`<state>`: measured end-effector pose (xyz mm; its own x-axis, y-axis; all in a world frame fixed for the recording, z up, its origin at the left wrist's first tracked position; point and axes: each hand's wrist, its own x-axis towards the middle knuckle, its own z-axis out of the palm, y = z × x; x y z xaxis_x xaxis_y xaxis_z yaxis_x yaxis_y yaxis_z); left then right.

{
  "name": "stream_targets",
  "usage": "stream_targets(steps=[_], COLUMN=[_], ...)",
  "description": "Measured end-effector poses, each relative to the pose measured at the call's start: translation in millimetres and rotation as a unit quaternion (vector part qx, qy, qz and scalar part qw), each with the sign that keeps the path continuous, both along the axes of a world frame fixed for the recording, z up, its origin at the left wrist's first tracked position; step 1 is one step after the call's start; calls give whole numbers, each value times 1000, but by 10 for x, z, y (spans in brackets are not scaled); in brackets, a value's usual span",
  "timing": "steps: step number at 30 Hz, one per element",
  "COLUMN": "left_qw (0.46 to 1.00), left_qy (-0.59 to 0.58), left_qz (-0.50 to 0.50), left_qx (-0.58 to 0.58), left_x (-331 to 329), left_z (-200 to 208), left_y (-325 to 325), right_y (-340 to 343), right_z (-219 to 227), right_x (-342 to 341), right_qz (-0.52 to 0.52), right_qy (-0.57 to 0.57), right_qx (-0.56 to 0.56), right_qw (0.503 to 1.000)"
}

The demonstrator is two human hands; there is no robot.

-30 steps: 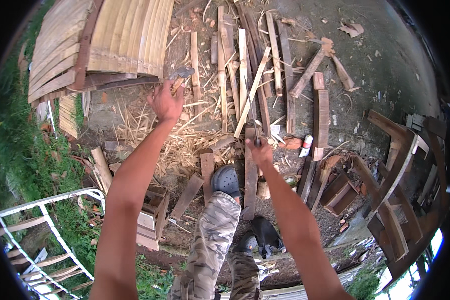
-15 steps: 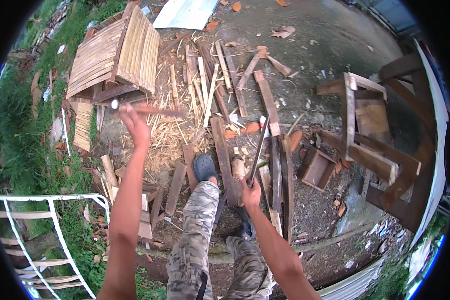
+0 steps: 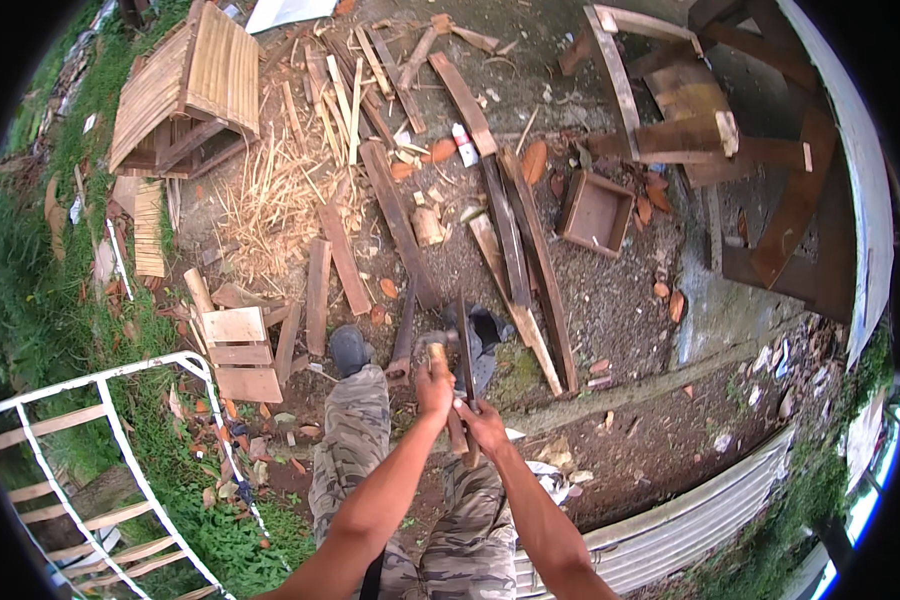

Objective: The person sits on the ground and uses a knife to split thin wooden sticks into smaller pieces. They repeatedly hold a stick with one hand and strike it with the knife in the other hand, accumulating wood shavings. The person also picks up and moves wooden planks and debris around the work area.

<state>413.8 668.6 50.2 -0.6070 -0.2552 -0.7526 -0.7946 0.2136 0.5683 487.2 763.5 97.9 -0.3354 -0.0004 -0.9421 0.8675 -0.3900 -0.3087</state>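
Both my hands are close together in front of my legs, low in the middle of the view. My left hand (image 3: 435, 392) is closed around a short wooden stick (image 3: 437, 355), its pale end pointing up and away from me. Just right of it, my right hand (image 3: 484, 427) grips a machete (image 3: 465, 345), its long, narrow, dark blade pointing away from me and its wooden handle end (image 3: 471, 456) below my fingers. My fingers hide part of both. A short cut log (image 3: 428, 226) lies on the ground beyond my feet.
Planks (image 3: 398, 225), thin strips and a pile of shavings (image 3: 270, 205) cover the ground ahead. A small slatted wooden house (image 3: 185, 95) stands far left, a white metal frame (image 3: 120, 450) near left. At right are a wooden box (image 3: 596, 214) and a chair-like frame (image 3: 615, 80).
My left hand has come from beside the small house, far left, back toward my body with the stick. My right hand has drawn the machete nearer my legs. The view has shifted.
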Motion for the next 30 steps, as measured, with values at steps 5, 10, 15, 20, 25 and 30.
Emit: stream_targets(steps=[5,10,15,20,25,30], left_qw=[989,938,833,750,775,851], left_qy=[-112,-145,-182,-228,-206,-262], left_qz=[-95,-314,-510,-584,-551,-433], left_qx=[2,27,-111,-209,-230,-141], left_x=[708,912,607,398,432,738], left_z=[-254,-614,-1358,-2166,-2795,-3213], left_y=[-107,-618,-1509,-2096,-2102,-1840], right_y=[-110,-140,-168,120,493,756], right_z=[-98,-256,-637,-1397,-2251,-2816], right_x=[699,1077,1399,1668,1638,1545], right_qz=[-95,-137,87,176,194,286], right_qy=[-28,-40,-89,-130,-49,-92], right_qx=[-36,54,336,359,381,371], right_qw=[994,988,934,908,903,879])
